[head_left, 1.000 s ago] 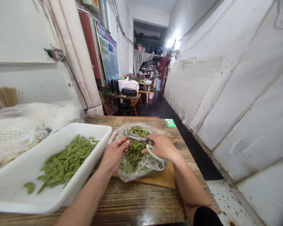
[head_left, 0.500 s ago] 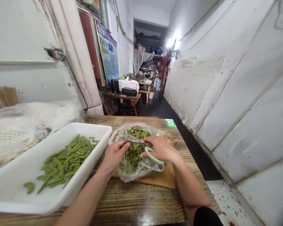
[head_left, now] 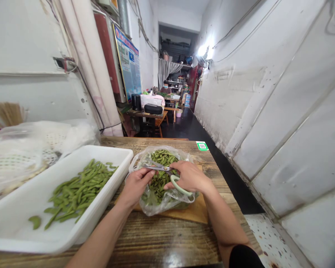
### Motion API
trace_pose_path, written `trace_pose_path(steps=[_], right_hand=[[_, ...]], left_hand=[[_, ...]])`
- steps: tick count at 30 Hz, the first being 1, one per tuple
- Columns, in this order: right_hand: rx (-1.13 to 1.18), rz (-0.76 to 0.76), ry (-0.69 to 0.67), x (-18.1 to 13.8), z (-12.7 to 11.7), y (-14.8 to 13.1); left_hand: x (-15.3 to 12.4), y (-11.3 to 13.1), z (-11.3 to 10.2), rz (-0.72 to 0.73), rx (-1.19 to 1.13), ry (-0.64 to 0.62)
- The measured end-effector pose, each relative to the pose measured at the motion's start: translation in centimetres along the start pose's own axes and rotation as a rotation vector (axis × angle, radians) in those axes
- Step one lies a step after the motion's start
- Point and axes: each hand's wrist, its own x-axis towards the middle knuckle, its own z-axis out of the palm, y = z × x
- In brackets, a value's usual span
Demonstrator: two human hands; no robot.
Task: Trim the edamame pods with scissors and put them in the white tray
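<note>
My right hand (head_left: 190,176) grips a pair of scissors (head_left: 164,168) with pale green handles. The blades are parted and point left, over a clear plastic bag (head_left: 153,209) full of green edamame pods (head_left: 164,157). At the blade tips, the thumb and fingers of my left hand (head_left: 137,185) are pinched together; what they hold is too small to make out. Under the bag lies a wooden board (head_left: 197,215). To the left, a white plastic tub (head_left: 72,238) holds a heap of loose edamame pods (head_left: 80,190), with a single pod (head_left: 35,222) apart from the heap.
The wooden table (head_left: 145,242) carries a green QR-code sticker (head_left: 202,146) at its far right corner. Behind the tub sit plastic bags with a white perforated basket (head_left: 19,160). Farther off are another table with a black case (head_left: 153,108) and a seated person (head_left: 165,88).
Both hands and the scissors have shifted very slightly. The scissors' blades look a little closer together. The person far back has raised their head.
</note>
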Motion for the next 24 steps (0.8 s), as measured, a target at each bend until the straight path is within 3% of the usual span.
trace_pose_path(steps=[12, 24], right_hand=[[0.007, 0.073, -0.021, 0.0, -0.4, -0.3], [0.088, 0.024, 0.004, -0.4, -0.3, 0.9]], left_hand=[[0.0, 0.2, -0.1, -0.015, -0.010, -0.064], [-0.5, 2.0, 1.1, -0.005, -0.117, -0.099]])
